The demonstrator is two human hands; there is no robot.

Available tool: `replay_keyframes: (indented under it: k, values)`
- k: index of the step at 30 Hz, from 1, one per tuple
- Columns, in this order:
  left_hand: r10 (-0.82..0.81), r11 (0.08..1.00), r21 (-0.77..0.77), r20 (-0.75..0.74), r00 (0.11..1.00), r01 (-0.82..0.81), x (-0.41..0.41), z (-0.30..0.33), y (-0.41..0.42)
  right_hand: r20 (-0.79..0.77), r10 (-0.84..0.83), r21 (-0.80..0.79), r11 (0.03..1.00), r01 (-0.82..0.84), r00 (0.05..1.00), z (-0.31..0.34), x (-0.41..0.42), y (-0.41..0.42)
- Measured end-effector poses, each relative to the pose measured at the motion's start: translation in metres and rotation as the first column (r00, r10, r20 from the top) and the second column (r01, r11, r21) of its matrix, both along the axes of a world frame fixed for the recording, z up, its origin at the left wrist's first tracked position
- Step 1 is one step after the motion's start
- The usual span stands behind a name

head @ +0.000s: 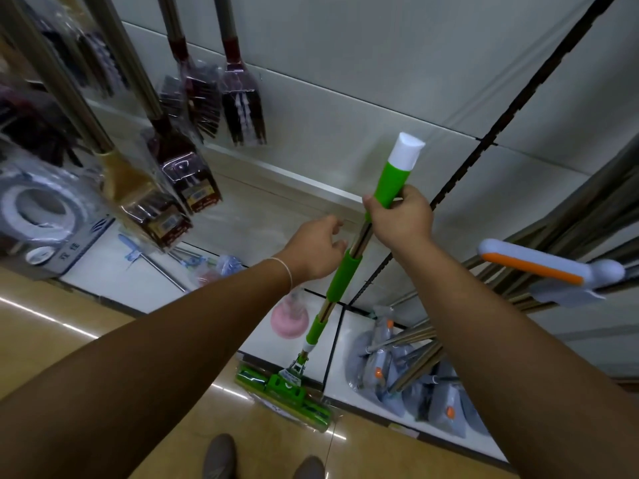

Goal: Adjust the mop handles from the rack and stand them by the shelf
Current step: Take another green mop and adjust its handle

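Observation:
A green mop stands upright in front of me, its metal handle [342, 274] carrying green sleeves and a white cap at the top. Its green head [287, 392], wrapped in clear plastic, rests on the floor against the base shelf. My right hand [399, 217] grips the handle just below the upper green grip. My left hand [316, 248] hovers beside the handle at the middle green sleeve, fingers loosely curled, holding nothing.
Several brooms [183, 188] in plastic wrap hang on the left of the white wall panel. Grey and orange mops [539, 267] lean at the right, their heads on the white base shelf [349, 344]. A pink plunger [288, 319] stands behind the green mop. My shoes [221, 456] are on the tan floor.

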State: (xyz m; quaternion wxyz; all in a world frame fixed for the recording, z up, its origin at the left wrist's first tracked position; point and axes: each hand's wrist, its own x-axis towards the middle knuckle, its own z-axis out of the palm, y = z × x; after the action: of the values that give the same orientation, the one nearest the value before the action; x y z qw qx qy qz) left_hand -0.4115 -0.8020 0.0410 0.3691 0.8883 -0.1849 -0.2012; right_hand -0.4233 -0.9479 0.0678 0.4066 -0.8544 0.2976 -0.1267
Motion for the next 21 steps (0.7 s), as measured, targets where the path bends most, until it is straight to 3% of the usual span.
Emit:
replay_keyframes:
  k: [5, 12, 21]
  values:
    - [-0.005, 0.993, -0.118, -0.182, 0.983, -0.017, -0.024, -0.006, -0.002, 0.048, 0.073, -0.051, 0.996, -0.07, 0.996, 0.008, -0.041, 0.017]
    - [-0.071, 0.985, -0.166, -0.113, 0.991, 0.052, -0.067, 0.006, 0.0, 0.107, 0.131, -0.042, 0.991, -0.127, 0.986, 0.012, -0.087, 0.037]
    - [-0.239, 0.958, -0.204, -0.185, 0.953, 0.201, -0.109, 0.017, 0.03, 0.105, 0.083, -0.051, 0.996, -0.078, 0.991, 0.024, -0.155, 0.064]
